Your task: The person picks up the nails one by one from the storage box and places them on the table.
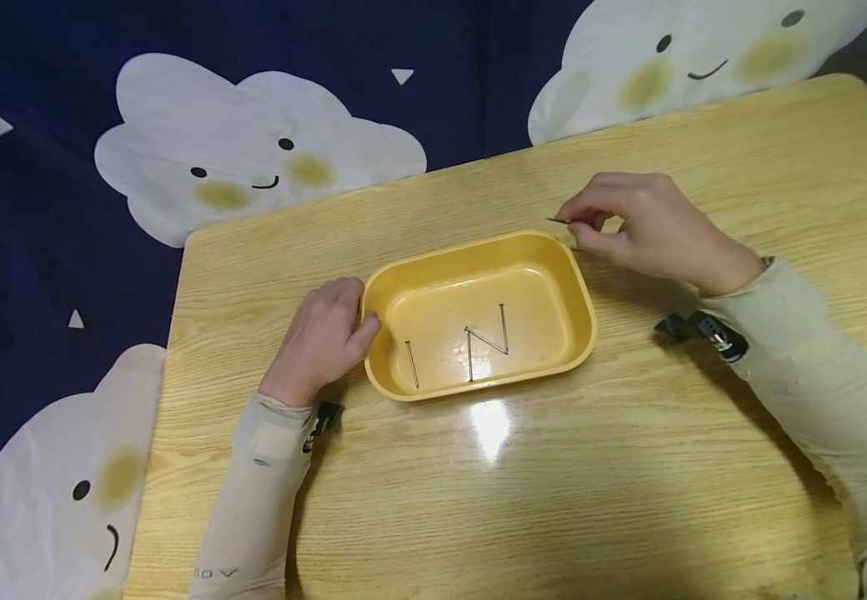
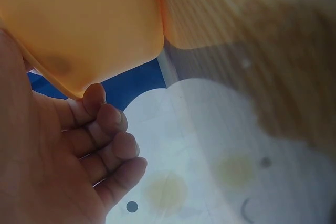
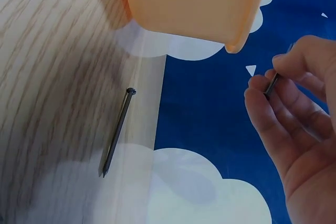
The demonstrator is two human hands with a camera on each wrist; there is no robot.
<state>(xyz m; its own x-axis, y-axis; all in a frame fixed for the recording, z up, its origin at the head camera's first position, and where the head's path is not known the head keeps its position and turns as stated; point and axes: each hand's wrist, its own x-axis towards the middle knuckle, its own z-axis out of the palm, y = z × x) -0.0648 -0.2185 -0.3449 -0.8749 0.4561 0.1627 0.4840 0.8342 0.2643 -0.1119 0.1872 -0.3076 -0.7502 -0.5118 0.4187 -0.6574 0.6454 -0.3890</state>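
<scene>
A yellow plastic tray (image 1: 482,389) sits on the table. Inside it, one nail (image 1: 413,364) lies alone at the left, while three more nails (image 1: 470,357) form an N shape further right. My left hand (image 1: 323,335) grips the tray's left end, thumb over the rim and fingers outside; in the left wrist view the fingertips (image 2: 125,145) are bent beside the tray wall. Beyond the tray's far right corner, my right hand (image 1: 639,221) pinches a nail (image 3: 272,84) between thumb and fingers. Another nail (image 3: 117,132) lies on the table below that hand.
The light wooden table (image 1: 591,492) reaches back to a dark blue cloth (image 1: 328,42) printed with smiling white clouds (image 1: 253,142). Light glares off the tabletop in front of the tray. Each sleeve carries a small black wrist mount (image 1: 704,332).
</scene>
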